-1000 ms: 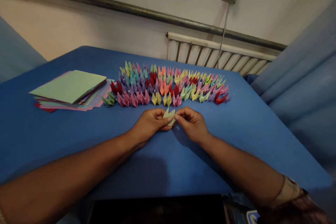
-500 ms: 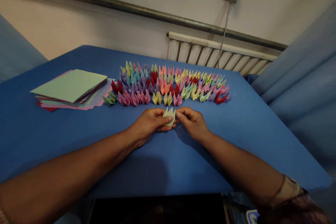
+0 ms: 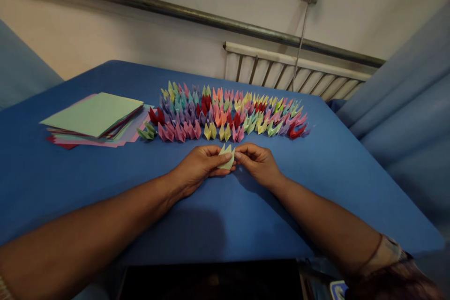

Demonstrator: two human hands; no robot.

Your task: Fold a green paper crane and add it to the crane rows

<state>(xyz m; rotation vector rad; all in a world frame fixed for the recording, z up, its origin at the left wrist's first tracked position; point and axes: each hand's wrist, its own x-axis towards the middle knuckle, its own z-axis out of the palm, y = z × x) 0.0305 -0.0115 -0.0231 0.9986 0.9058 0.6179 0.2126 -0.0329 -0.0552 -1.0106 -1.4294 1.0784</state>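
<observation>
A small pale green folded paper (image 3: 227, 155) with pointed tips is held up just above the blue table. My left hand (image 3: 204, 163) grips it from the left, thumb across its front and fingers behind. On the other side, my right hand (image 3: 258, 163) pinches its right edge between thumb and forefinger. Just beyond my hands stand rows of folded paper cranes (image 3: 220, 117) in pink, red, purple, yellow and green. The lower part of the held paper is partly covered by my left thumb.
A stack of coloured paper squares (image 3: 98, 115), light green on top, lies at the left of the blue table (image 3: 105, 173). Behind the table are a metal rail (image 3: 176, 8) and a white radiator (image 3: 281, 61). A blue curtain (image 3: 415, 89) hangs at the right.
Almost nothing differs. Both hands keep their hold on the folded paper, with only a very slight shift of the fingers.
</observation>
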